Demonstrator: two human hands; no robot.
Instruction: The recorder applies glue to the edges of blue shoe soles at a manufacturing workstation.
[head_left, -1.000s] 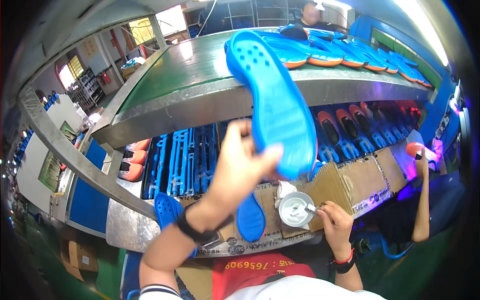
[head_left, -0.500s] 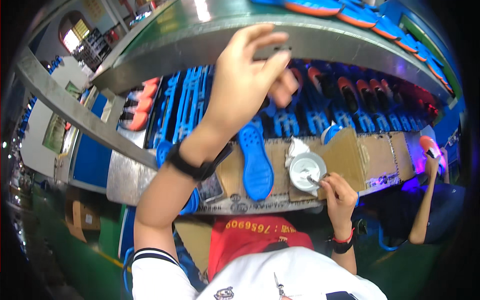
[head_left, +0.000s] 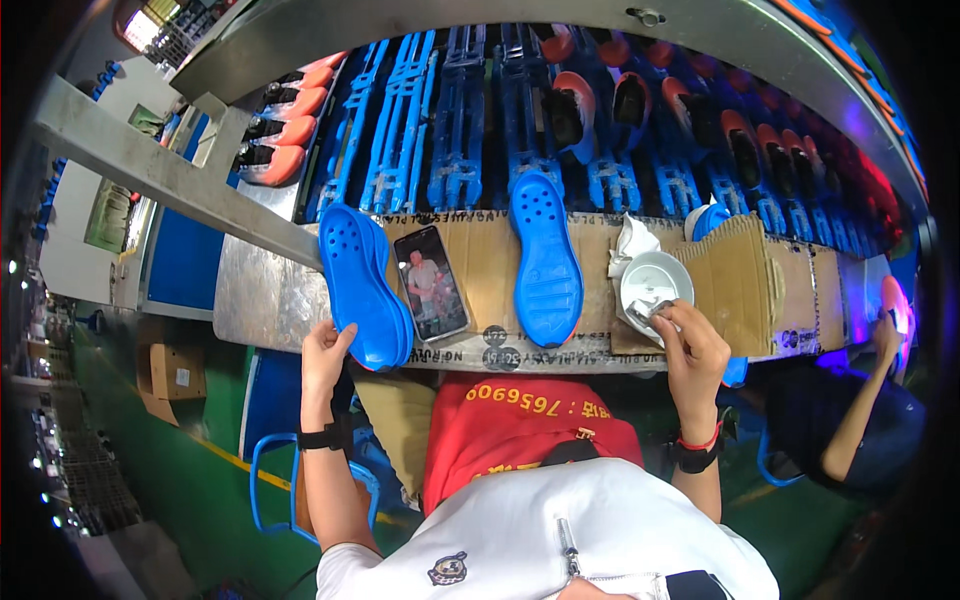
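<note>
My left hand [head_left: 325,362] pinches the near edge of a blue shoe sole [head_left: 357,290], the top one of a small stack at the left of the cardboard-covered bench. In my right hand [head_left: 692,350], the fingers are closed round a thin brush-like tool [head_left: 650,310], whose tip dips into a white bowl [head_left: 685,283] of white stuff. Its tip is hard to make out. A single blue sole [head_left: 546,270] lies between my hands, its holed end pointing away from me. Beside the stack rests a phone [head_left: 430,283] with a lit screen.
Blue racks [head_left: 460,130] stand behind the bench, several orange-and-black shoes [head_left: 572,115] on them. A metal beam [head_left: 180,190] slants in at the left. A folded cardboard piece [head_left: 722,280] stands by the bowl. At the right, another person's hand [head_left: 886,335] holds a shoe.
My left hand has come down from the raised shelf edge to the stacked soles at the left. My right hand stays at the bowl. The view has shifted, showing more of the bench.
</note>
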